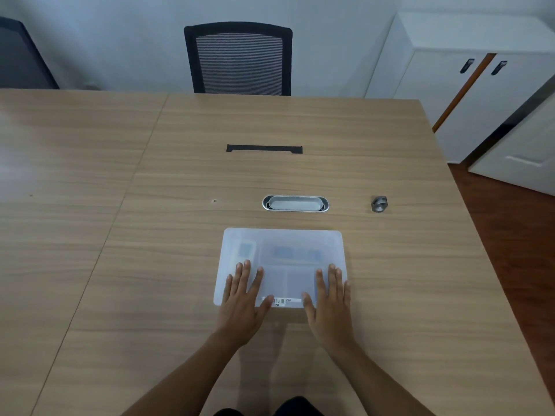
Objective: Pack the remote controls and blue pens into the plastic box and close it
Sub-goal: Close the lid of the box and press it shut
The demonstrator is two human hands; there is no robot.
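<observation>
- Plastic box (pixel 282 250): translucent, flat, lid on; lies on the wooden table (pixel 180 235) under both hands. A barcode label (pixel 280 301) sits on its near edge, between the two thumbs.
- Left hand (pixel 243 298): flat, palm down on the near left part of the lid; fingers (pixel 247 271) spread and extended, grasping nothing, thumb angled toward the label.
- Right hand (pixel 329 301): flat, palm down on the near right part of the lid; fingers (pixel 332 274) extended and slightly apart, grasping nothing, little finger at the box's right edge.
- Remote control (pixel 247 250): pale shape seen through the lid, inside the box, just beyond the left fingertips. Only one can be made out; the lid blurs detail.
- Blue pens (pixel 295 253): blue patches seen through the lid, inside the box, beyond and between the two sets of fingertips; number cannot be told.
- Oval cable grommet (pixel 295 203): metal-rimmed, set in the table beyond the box, apart from it.
- Small grey object (pixel 379 203): on the table, beyond and to the right of the right fingers, well apart from the box; kind unclear.
- Black slot (pixel 264 148): in the table surface, farther off than the grommet.
- Mesh-backed chair (pixel 238 58): at the far edge of the table.
- White cabinet (pixel 468 85): off the table, at far right.
</observation>
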